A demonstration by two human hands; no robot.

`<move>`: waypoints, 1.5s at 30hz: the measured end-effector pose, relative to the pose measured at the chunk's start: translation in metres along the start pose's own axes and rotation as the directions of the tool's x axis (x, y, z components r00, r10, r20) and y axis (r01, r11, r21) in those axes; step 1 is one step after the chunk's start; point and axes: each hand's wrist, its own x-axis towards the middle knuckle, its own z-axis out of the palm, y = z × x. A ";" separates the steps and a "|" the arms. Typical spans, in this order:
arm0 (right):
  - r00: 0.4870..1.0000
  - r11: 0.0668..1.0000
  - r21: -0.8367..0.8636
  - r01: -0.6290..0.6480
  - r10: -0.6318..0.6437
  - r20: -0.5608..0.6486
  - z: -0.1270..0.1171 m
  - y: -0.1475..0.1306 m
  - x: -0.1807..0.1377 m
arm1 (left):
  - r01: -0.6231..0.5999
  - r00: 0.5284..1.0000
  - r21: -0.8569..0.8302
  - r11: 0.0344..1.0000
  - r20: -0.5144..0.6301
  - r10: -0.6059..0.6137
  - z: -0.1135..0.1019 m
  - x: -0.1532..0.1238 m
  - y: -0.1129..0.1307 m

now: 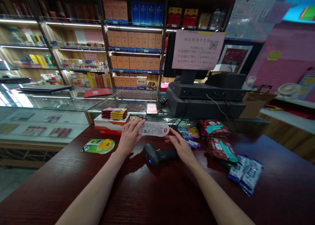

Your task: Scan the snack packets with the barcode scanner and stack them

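My left hand point(132, 133) grips the left end of a flat white card package point(155, 128) with rounded ends. Its printed back faces me, showing a barcode, small text and a red logo. At the package's right end is my right hand point(182, 146), its fingers loosely apart; whether the fingertips touch the edge I cannot tell. Below the package, a dark handheld barcode scanner point(154, 155) lies on the brown counter point(157, 192), with a blue light on its head. To the left of my left hand lies a green card pack with a yellow duck point(105, 145).
White and orange boxes topped with small packets point(113, 118) stand left of centre. On the right lie red-brown snack bags point(220, 147), blue-white packets point(247, 172) and purple packs point(193, 143). Behind stands a cash register point(204, 101) with trailing cables, beside a glass display case point(56, 101).
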 end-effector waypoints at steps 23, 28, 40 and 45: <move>0.996 0.987 0.128 -0.094 0.095 0.002 0.005 0.000 0.000 | 0.210 0.945 -0.274 0.939 0.304 -0.123 0.005 0.001 0.004; 0.992 0.981 0.153 -0.123 0.124 0.003 0.004 0.002 0.000 | 0.272 0.951 -0.493 0.826 0.270 -0.151 0.011 0.001 0.005; 0.982 0.935 0.331 -0.127 0.165 -0.091 0.011 0.002 0.000 | 0.444 0.881 -0.643 0.624 0.189 -0.433 0.013 0.005 0.016; 0.974 0.944 0.322 -0.063 0.129 -0.187 0.011 0.006 0.004 | 0.397 0.908 -0.669 0.629 0.184 -0.377 0.008 0.008 0.020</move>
